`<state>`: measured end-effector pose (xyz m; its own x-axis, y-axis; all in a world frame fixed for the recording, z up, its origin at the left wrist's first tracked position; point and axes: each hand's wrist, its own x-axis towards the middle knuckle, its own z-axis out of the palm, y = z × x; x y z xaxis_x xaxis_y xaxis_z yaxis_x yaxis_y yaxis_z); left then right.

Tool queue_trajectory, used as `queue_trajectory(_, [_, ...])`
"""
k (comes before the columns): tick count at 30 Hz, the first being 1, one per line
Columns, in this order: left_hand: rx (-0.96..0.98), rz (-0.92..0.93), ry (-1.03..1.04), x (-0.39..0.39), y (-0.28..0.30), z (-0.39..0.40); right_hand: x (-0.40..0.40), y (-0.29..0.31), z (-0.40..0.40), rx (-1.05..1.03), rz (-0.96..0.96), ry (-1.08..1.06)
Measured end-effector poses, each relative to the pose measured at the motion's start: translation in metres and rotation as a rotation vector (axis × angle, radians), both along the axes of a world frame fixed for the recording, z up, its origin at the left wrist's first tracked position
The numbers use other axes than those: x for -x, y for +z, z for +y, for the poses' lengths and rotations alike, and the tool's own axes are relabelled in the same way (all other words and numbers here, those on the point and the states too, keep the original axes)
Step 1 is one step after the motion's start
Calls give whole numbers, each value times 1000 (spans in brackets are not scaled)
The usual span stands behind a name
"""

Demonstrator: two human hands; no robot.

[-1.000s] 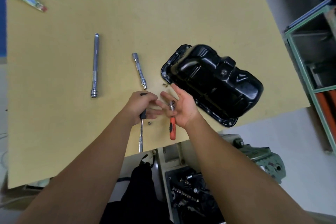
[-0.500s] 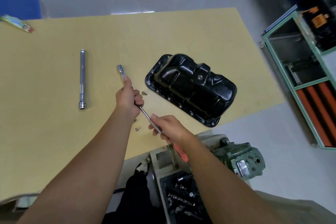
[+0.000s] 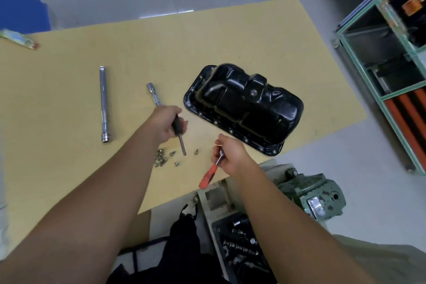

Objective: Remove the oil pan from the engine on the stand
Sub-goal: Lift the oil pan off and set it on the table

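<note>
The two hands have come apart: the left hand now holds a black-handled driver, the right hand holds the orange-handled ratchet. A heap of bolts now lies uncovered on the table.

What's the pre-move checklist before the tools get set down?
1. Oil pan off engine, resting on table: ok.
2. Left hand grips black-handled driver: ok.
3. Right hand holds red-handled ratchet: ok.
4. Loose bolts gathered: not ok, a few strays lie apart.
5. Bolt count complete: cannot tell.
6. Long extension bar away from table edge: ok.
</note>
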<state>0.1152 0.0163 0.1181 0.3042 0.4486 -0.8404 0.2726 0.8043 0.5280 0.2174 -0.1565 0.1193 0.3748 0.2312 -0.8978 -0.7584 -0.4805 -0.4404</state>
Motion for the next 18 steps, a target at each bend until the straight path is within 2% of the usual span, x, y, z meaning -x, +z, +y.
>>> queue_trajectory(3, [-133,3,-212,-4,-15,-37,-1,-13,12,3,2,-20])
queue_trajectory(8, [-391,128,-394,-11,-38,-50,-1,-27,18,54,-51,-6])
queue_trajectory(13, [-571,210,-458,-17,-46,-58,2,-36,23,72,-69,-24])
queue_trajectory(18, [-740,199,-435,-16,-49,-68,2,-31,22,-28,13,-262])
